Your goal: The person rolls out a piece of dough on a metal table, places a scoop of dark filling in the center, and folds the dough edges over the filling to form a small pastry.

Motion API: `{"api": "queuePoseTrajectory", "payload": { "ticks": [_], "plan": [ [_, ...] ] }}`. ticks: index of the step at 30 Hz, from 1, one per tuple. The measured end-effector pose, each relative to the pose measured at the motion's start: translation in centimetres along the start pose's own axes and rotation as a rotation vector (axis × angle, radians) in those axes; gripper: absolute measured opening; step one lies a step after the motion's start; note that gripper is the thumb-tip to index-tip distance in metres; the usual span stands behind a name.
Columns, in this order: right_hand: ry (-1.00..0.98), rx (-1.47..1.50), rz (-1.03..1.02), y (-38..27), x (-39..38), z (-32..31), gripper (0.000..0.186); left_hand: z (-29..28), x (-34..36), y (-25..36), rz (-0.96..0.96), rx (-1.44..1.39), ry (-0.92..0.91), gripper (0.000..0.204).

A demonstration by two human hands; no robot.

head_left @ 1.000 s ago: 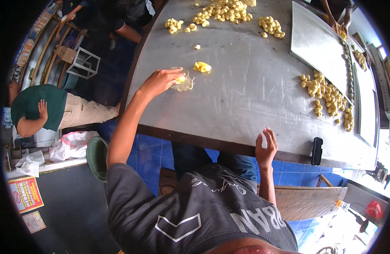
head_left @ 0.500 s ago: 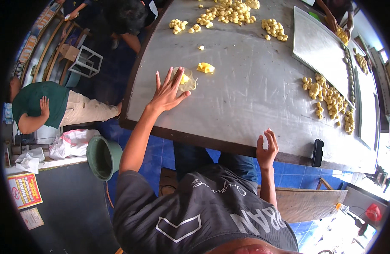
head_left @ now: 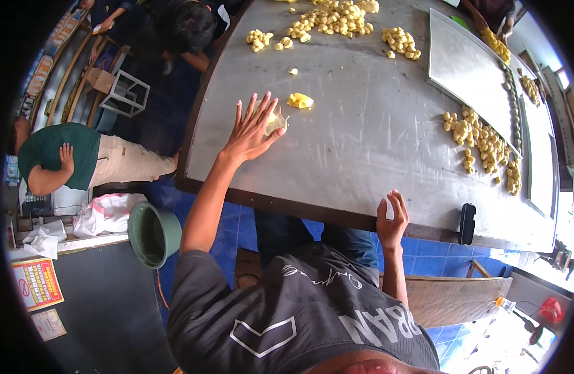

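Note:
My left hand [head_left: 252,132] lies over a thin, flattened piece of dough [head_left: 278,121] on the metal table, with fingers stretched and spread. The palm and fingers hide much of that dough; a yellow patch shows on it beside the index finger. Just beyond it sits a bright yellow lump [head_left: 300,100], soft-looking and loosely shaped. A small pale dough ball [head_left: 293,71] rests farther away. Over by the table's near edge, my right hand [head_left: 393,219] is empty, its thumb apart from the raised fingers.
Piles of small dough balls lie at the far side [head_left: 334,20] and the right [head_left: 480,140]. A large tray [head_left: 468,68] stands at the right, near a black case [head_left: 467,224] on the table's edge. Other people work around the table. A green tub [head_left: 151,234] stands at the left.
My left hand has slid slightly to the right, covering more of the flattened dough. My right hand stays put. At the far right, the other person's hands have shifted around something yellow.

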State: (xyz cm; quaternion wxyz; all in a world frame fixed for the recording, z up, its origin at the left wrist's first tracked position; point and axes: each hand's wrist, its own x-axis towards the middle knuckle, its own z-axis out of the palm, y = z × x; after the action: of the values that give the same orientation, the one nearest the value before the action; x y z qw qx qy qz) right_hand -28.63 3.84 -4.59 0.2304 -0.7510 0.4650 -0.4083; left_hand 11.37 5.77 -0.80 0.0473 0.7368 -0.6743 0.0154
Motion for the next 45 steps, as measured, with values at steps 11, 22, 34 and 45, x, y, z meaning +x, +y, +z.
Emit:
{"api": "queuePoseTrajectory", "payload": {
  "ticks": [11, 22, 34, 45],
  "plan": [
    [0.023, 0.032, -0.022, -0.4, 0.1, 0.0, 0.012, -1.8, 0.7, -1.1, -0.079, -0.461, 0.341, 0.041],
    [0.016, 0.031, -0.011, 0.1, -0.2, 0.0, 0.015, -1.6, 1.3, -1.0, -0.149, -0.52, 0.09, 0.044],
    [0.02, 0.03, -0.017, -0.2, 0.0, 0.0, 0.013, -2.1, 2.5, -2.3, -0.018, -0.449, -0.03, 0.042],
    [0.028, 0.03, -0.024, -0.3, 0.0, 0.1, 0.013, -0.7, 1.5, -2.9, -0.022, -0.298, 0.135, 0.04]
  ]
}}
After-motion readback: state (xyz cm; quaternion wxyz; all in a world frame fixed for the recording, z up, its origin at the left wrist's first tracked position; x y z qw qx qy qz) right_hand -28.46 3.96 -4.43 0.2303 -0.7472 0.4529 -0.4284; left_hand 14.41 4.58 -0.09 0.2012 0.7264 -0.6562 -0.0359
